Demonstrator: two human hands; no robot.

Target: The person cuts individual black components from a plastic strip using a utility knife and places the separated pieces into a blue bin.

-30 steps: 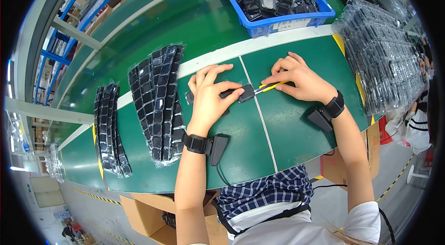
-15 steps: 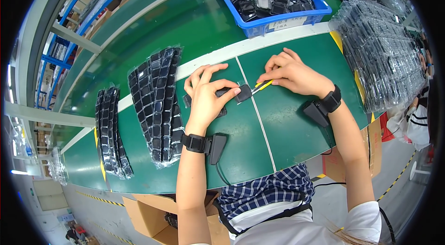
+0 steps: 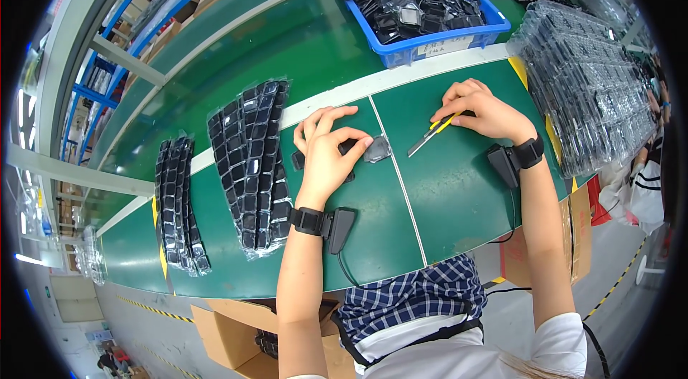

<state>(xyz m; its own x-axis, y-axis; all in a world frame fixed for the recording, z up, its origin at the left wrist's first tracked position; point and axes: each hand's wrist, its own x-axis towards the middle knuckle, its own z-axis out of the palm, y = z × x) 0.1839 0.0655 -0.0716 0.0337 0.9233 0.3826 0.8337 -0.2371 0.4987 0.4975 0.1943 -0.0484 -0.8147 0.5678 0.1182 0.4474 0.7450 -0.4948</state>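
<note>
My left hand (image 3: 328, 155) is closed at the thumb and index finger on a small black square piece in clear film (image 3: 378, 150), just above the green table. Its other fingers are bent above. More dark flat pieces lie partly hidden beneath this hand. To the right, my right hand (image 3: 484, 112) grips yellow-handled tweezers (image 3: 434, 133) between thumb and fingers. Their slim tips point down and left, apart from the black piece. Whether the tips hold anything is too small to tell.
Two bundles of black squares in clear strips, a wide one (image 3: 251, 164) and a narrow one (image 3: 178, 203), lie left. A blue bin (image 3: 437, 44) heaped with black pieces stands at the back. Stacked clear plastic trays (image 3: 584, 85) rise at right. An open carton (image 3: 229, 336) sits below.
My right hand has drawn the tweezers away from the black piece, to the right. My left hand keeps its pinch, nearly in place. The whole view has shifted slightly.
</note>
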